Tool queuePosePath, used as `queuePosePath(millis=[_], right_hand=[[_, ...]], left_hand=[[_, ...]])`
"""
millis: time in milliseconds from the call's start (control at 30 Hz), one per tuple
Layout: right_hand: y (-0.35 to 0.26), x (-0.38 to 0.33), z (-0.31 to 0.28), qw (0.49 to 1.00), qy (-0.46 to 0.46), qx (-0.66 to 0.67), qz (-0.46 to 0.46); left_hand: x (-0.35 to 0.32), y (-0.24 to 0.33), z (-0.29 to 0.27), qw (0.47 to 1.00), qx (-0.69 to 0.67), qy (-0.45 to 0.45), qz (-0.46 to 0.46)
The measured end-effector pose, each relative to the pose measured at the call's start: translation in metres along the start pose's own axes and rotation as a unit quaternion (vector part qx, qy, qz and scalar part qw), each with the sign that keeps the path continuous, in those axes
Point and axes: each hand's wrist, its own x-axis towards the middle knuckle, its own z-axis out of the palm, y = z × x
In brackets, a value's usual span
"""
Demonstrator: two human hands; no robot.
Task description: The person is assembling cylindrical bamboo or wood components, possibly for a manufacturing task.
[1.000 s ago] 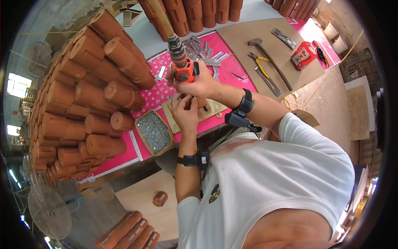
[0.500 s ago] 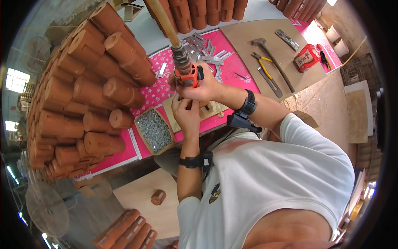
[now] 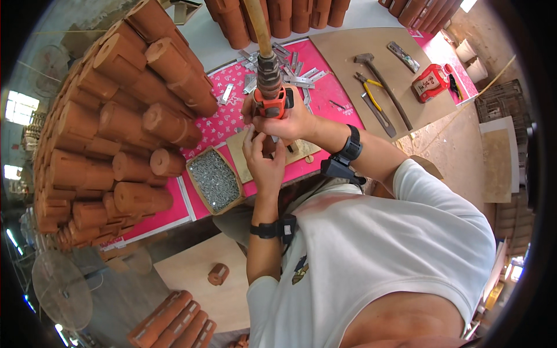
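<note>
My right hand point(image 3: 295, 119) is wrapped round a red and black power tool point(image 3: 272, 105). A grey metal collar and a pale wooden pole point(image 3: 257, 23) extend from the tool toward the far edge. Just below it, my left hand point(image 3: 266, 165) is curled, fingertips close under the tool. Something brownish shows between its thumb and fingers, mostly hidden. Both hands are over a wooden board point(image 3: 239, 152) on the pink patterned tabletop. Beside the left hand stands an open box of small metal screws point(image 3: 214, 181). Flat metal plates point(image 3: 299, 80) lie scattered beyond the right hand.
Brown grooved cylinders point(image 3: 119, 58) are stacked high at left. On a brown board at right lie a hammer point(image 3: 383, 84), yellow-handled pliers point(image 3: 371, 95) and a red bottle point(image 3: 430, 82). More cylinders point(image 3: 171, 319) lie low at left, near a single short one point(image 3: 218, 274).
The power tool and my right hand have shifted slightly right in view. My left thumb has moved away from its fingers, widening the gap between them.
</note>
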Motion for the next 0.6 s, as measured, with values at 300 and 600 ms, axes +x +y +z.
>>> queuePosePath(millis=[300, 600], right_hand=[[-0.004, 0.001, 0.001, 1.000, -0.012, -0.007, -0.003], [-0.006, 0.002, 0.004, 1.000, -0.007, -0.024, -0.012]], left_hand=[[0.006, -0.017, -0.004, 0.993, 0.064, -0.082, -0.054], [-0.008, -0.018, 0.006, 0.998, 0.018, -0.050, 0.028]])
